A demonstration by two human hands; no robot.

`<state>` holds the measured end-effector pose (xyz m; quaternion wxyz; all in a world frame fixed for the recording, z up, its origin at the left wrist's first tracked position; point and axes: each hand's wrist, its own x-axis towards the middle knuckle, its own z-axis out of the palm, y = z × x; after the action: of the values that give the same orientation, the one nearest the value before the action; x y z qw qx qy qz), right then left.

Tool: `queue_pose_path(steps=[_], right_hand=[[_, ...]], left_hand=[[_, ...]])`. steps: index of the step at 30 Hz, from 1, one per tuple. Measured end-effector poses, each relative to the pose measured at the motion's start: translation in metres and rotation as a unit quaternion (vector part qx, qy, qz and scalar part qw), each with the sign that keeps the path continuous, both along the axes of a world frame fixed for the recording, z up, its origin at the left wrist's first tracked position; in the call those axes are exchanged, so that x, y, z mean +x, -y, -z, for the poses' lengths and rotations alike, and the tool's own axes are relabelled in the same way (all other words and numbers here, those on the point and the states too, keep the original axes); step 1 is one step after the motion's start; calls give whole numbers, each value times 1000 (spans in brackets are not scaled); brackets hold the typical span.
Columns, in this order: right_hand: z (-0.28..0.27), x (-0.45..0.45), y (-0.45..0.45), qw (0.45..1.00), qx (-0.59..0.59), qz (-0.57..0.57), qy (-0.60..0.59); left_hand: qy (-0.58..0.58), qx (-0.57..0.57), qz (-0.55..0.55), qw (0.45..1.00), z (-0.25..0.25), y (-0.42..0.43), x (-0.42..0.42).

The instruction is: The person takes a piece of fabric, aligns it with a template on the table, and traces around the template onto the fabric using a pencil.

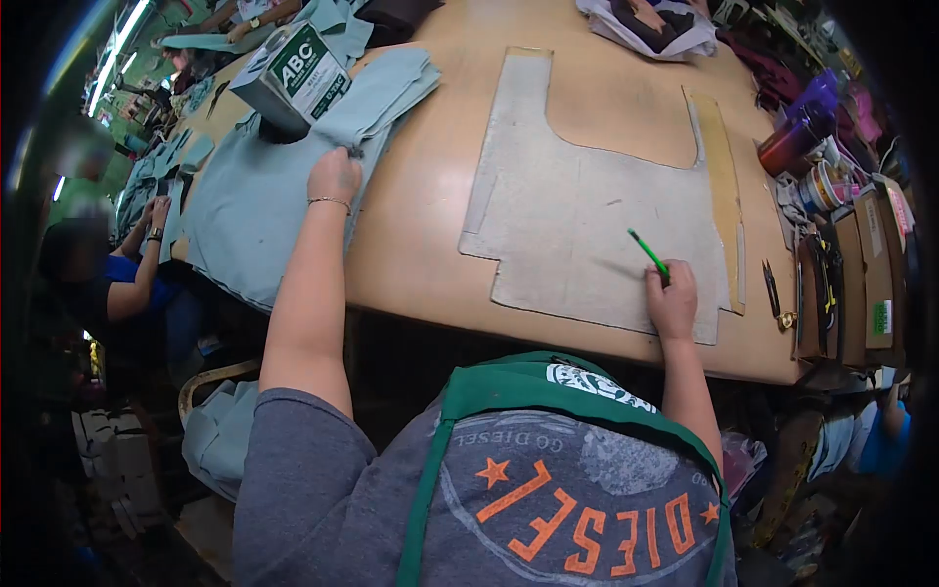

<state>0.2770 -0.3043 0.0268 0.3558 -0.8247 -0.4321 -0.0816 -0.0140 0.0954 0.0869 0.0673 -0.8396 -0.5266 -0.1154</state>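
Observation:
My right hand (673, 301) is closed around a green pencil (648, 252), which points up and away to the left. That hand rests on the lower right part of a large grey-white pattern piece (587, 220) lying flat on the table, with a curved cut-out along its far side. At the left, my left hand (335, 176) is closed on the edge of a stack of light blue fabric (259, 210). A small dark spot shows by its fingertips; I cannot make out what it is. Folded light blue cloth (386, 93) lies just beyond.
A white and green ABC box (303, 78) stands on the fabric. Along the table's right side are a tumbler (797, 132), dark-handled snips (772, 289) and cardboard boxes (871, 264). Another person (122, 264) works at the left; more hands and cloth show at the far edge.

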Motion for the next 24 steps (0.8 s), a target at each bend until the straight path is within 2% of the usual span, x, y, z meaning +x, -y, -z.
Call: queue_pose_path(steps=[2,5,8,11,14,18,23,24], right_hand=[[-1,2,1,999,-9,-24,-24],[-2,5,2,998,-2,-64,-25],[-6,5,1,995,-8,-90,-37],[-7,8,0,992,0,-113,-51],[-6,12,2,990,10,-128,-63],[-12,18,3,981,-2,-149,-124],[-15,23,3,976,-15,-170,-135],[-16,23,2,975,-18,-170,-140]], left_hand=[[40,4,-44,998,-5,4,9],[88,68,-56,992,-8,-5,19],[22,56,-47,997,-18,-6,29],[-78,-49,-88,992,-27,-8,45],[-83,-67,-123,987,-22,-13,48],[-1,-69,-138,988,-20,-24,42],[93,-111,-115,983,-17,-37,21],[142,-117,-107,977,-10,-42,11]])
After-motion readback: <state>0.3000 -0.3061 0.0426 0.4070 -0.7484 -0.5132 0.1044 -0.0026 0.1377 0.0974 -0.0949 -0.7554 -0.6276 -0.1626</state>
